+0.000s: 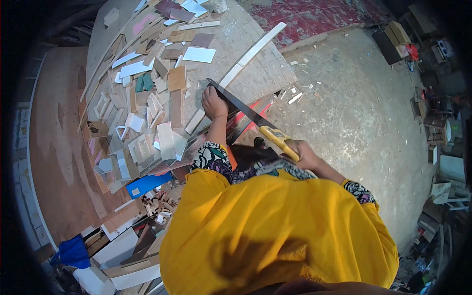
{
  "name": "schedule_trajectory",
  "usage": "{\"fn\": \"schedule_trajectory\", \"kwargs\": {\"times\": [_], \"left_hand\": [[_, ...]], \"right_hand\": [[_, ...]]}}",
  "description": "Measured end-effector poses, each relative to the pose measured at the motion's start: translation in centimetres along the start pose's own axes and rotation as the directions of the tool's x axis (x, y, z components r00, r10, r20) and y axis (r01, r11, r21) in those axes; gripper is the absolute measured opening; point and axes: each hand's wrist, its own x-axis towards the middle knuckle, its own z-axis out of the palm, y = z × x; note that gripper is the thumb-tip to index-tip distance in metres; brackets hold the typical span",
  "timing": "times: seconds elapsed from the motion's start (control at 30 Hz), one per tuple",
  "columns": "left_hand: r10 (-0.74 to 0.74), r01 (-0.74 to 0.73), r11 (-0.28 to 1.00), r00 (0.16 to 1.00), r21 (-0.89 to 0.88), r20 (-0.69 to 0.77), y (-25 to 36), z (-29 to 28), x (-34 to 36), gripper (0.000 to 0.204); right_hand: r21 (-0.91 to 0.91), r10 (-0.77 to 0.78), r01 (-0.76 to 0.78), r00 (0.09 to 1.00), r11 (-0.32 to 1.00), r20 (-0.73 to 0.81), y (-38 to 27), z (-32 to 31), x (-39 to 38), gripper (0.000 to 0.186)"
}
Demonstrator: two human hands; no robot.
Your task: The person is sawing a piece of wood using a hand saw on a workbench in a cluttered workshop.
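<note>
My right hand [303,154] is closed round the yellow handle [279,139] of a handsaw. The saw's dark blade [242,106] slants up and left, lying across a long, pale wooden strip [255,50] near the table's edge. My left hand [215,102] grips the strip just beside the blade's tip end, its fingers curled over the wood. The strip runs from lower left to upper right over the worktable [248,29], and its lower end shows beyond my left hand. How deep the blade sits in the wood I cannot tell.
Wood and board offcuts [172,78] lie heaped over the table's left side. A brown board [59,142] stretches along the far left. Below are a blue box [149,184] and more scraps. Concrete floor [354,98] spreads to the right, with clutter along its far edge.
</note>
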Motion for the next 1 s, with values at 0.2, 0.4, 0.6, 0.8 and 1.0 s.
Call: {"fn": "schedule_trajectory", "kwargs": {"times": [0.2, 0.4, 0.6, 0.8, 1.0], "left_hand": [[0.013, -0.013, 1.0, 1.0, 0.016, 0.006, 0.0, 0.0, 0.5, 0.023], [0.023, -0.021, 1.0, 0.997, -0.02, 0.074, 1.3, -1.5, 0.5, 0.031], [0.011, -0.011, 1.0, 0.997, 0.004, 0.073, 0.6, -1.0, 0.5, 0.031], [0.004, -0.006, 1.0, 0.994, 0.021, 0.108, 0.8, -1.2, 0.4, 0.032], [-0.006, 0.0, 0.999, 0.992, 0.043, 0.13, 0.6, -1.0, 0.3, 0.029]], "right_hand": [[-0.009, 0.066, -0.067, 0.993, 0.998, -0.096, 0.4, 2.5, -0.2, 0.021], [0.122, 0.148, -0.129, 0.976, 0.984, -0.161, 1.0, 1.2, 0.0, 0.021], [0.016, 0.042, -0.04, 0.985, 0.999, -0.166, 1.4, 1.4, 0.3, 0.018], [0.133, 0.083, -0.057, 0.977, 0.989, -0.198, 1.4, 2.3, 0.2, 0.016], [0.161, 0.153, -0.124, 0.972, 0.979, -0.181, 0.3, 1.2, 1.4, 0.015]]}}
